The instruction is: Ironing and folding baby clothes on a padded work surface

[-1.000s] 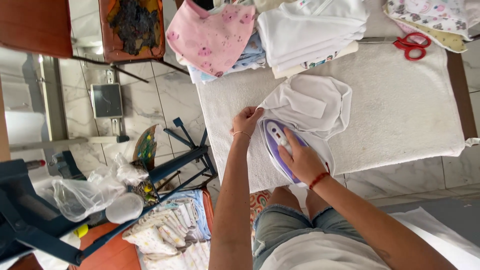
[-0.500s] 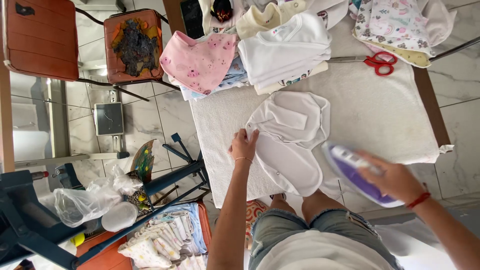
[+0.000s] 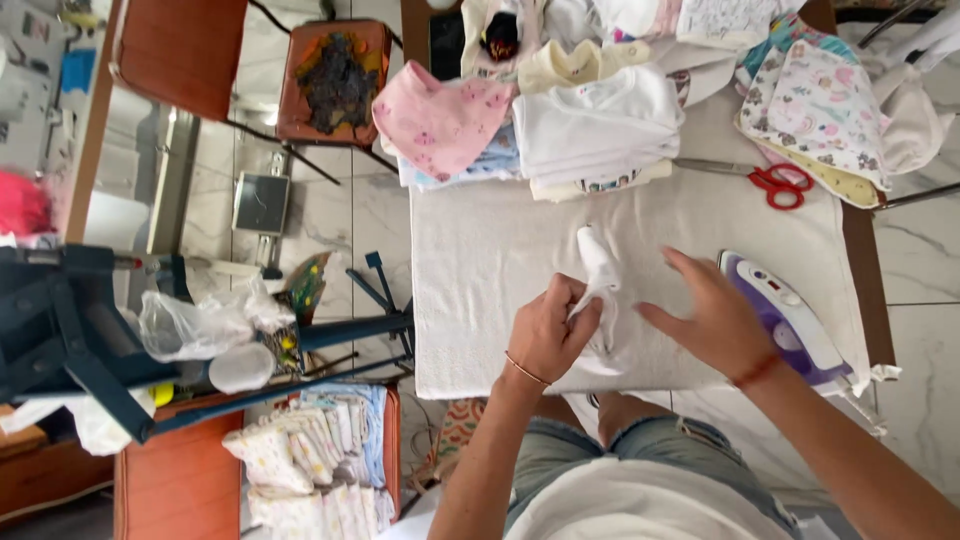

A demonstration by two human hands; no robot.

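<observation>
My left hand [image 3: 552, 333] is pinching the small white garment [image 3: 600, 290] near the front edge of the towel-covered tabletop [image 3: 480, 250]. It's bunched into a narrow strip now, long axis pointing away from me, no longer spread flat. Right hand [image 3: 712, 318] is open and flat beside it, having let go of the purple iron [image 3: 785, 320], now parked at the right edge.

white garment [image 3: 598, 290] | bunched, lifted | on ironing cloth (near edge)
</observation>
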